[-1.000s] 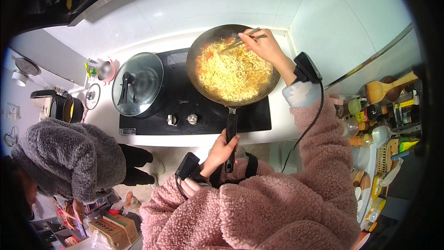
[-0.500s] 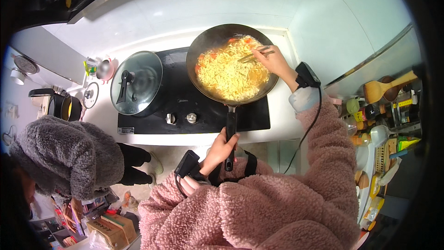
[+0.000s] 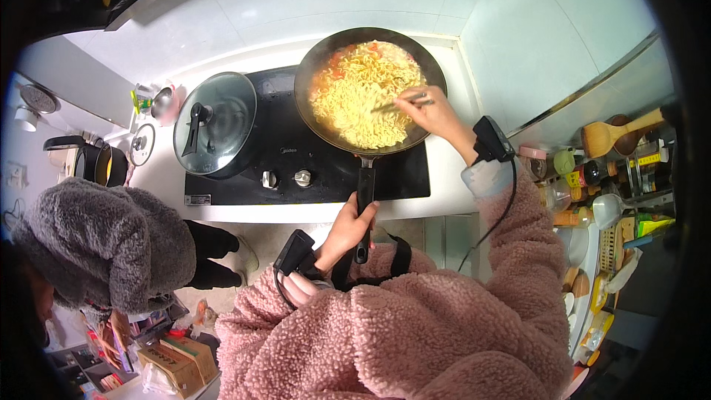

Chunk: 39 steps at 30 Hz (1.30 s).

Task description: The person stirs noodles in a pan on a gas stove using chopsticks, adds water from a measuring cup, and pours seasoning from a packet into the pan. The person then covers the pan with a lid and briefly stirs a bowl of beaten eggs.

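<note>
A dark frying pan [image 3: 438, 74] stands on the right part of the black stove, filled with yellow noodles [image 3: 352, 100] and red pieces, perhaps tomato, in broth near the far rim. My left hand [image 3: 349, 227] is closed round the pan's black handle [image 3: 366, 178], which points toward me. Over the pan's right side, my right hand [image 3: 438, 112] grips a pair of chopsticks [image 3: 386, 107]. Their tips reach into the noodles, so the ends are hidden. Faint steam hangs at the pan's left.
A glass lid [image 3: 231, 107] rests over the left burner of the stove [image 3: 285, 167]. At left, another person in a grey fleece [image 3: 111, 244] stands near a black pot [image 3: 111, 167]. Bottles, a wooden spatula [image 3: 601, 142] and other utensils crowd the right side. A cardboard box [image 3: 178, 363] sits lower left.
My right hand has drawn the chopsticks toward me and slightly left through the noodles, baring broth at the far rim. My left hand stays on the handle. The whole view has shifted slightly.
</note>
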Tool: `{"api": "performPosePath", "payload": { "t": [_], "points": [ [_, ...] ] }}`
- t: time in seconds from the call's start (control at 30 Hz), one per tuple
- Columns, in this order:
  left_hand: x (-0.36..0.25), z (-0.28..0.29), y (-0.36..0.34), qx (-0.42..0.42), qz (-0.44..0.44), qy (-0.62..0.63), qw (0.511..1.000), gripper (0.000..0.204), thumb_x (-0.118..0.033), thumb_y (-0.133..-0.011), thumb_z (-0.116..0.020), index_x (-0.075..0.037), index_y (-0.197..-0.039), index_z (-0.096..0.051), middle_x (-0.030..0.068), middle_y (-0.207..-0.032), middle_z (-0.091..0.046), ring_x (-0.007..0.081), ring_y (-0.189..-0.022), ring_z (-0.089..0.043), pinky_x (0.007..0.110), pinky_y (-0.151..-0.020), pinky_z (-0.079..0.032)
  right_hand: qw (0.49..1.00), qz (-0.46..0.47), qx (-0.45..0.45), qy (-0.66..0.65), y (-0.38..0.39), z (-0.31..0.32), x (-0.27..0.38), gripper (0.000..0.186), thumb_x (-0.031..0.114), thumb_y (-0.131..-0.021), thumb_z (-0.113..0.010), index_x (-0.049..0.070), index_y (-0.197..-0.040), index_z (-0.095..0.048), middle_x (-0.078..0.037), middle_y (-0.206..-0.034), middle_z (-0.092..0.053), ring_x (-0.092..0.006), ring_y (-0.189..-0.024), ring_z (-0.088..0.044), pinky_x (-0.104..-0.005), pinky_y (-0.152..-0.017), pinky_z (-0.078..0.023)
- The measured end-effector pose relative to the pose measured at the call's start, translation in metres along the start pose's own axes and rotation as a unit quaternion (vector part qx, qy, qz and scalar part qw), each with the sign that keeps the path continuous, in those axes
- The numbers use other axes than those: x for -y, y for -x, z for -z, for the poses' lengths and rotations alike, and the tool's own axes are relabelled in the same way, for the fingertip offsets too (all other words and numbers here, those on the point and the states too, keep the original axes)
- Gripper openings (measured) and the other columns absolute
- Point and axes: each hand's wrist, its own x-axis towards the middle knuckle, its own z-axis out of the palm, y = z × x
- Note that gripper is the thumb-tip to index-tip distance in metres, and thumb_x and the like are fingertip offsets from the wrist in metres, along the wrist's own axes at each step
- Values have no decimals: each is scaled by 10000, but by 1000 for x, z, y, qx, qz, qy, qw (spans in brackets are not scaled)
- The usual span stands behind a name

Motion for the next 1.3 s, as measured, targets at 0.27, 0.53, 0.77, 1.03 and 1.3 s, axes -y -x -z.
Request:
{"api": "performPosePath", "payload": {
  "t": [0.27, 0.53, 0.77, 1.03, 1.3],
  "points": [
    [-1, 0, 1, -7, 22, -9, 1000, 243, -230, -929, -507, -34, -1029, -404, 43, -633, -485, 150, -378, -474, 268, -353, -435, 997, 45, -68, -18, -37, -11, -16, 160, 165, -863, -621, 17, -891, -676, -94, -753, -664, -142, -638, -606, -255, -569, -482],
    [-1, 0, 1, -9, 6, -16, 1000, 228, -226, -929, -509, -38, -1006, -406, 44, -634, -488, 153, -378, -477, 270, -349, -431, 981, 54, -184, -34, -67, -4, -46, 183, 163, -862, -603, -15, -845, -638, -134, -735, -634, -254, -597, -596, -297, -551, -454],
    [-2, -1, 2, -12, 27, -21, 999, 220, -220, -930, -505, -39, -1003, -403, 47, -629, -486, 162, -366, -483, 274, -343, -429, 978, -2, -208, 28, -41, -14, -63, 180, 173, -862, -599, 9, -833, -665, -160, -722, -613, -290, -627, -598, -350, -558, -451],
    [1, 0, 0, 3, 9, -7, 1000, 252, -219, -915, -531, -14, -977, -399, 55, -596, -476, 175, -379, -495, 293, -352, -440, 992, -64, -109, 17, 22, 13, -27, 194, 181, -844, -618, -7, -810, -654, -131, -699, -618, -291, -616, -593, -336, -548, -443],
    [-70, 42, 23, -70, -180, -404, 894, 203, -113, -854, -583, 8, -697, -626, 88, -858, -661, 202, -714, -628, 298, -662, -494, 991, -55, -125, 8, 48, 22, -8, 178, 176, -848, -619, 4, -810, -646, -123, -691, -587, -280, -560, -550, -340, -517, -412]
  ]
}}
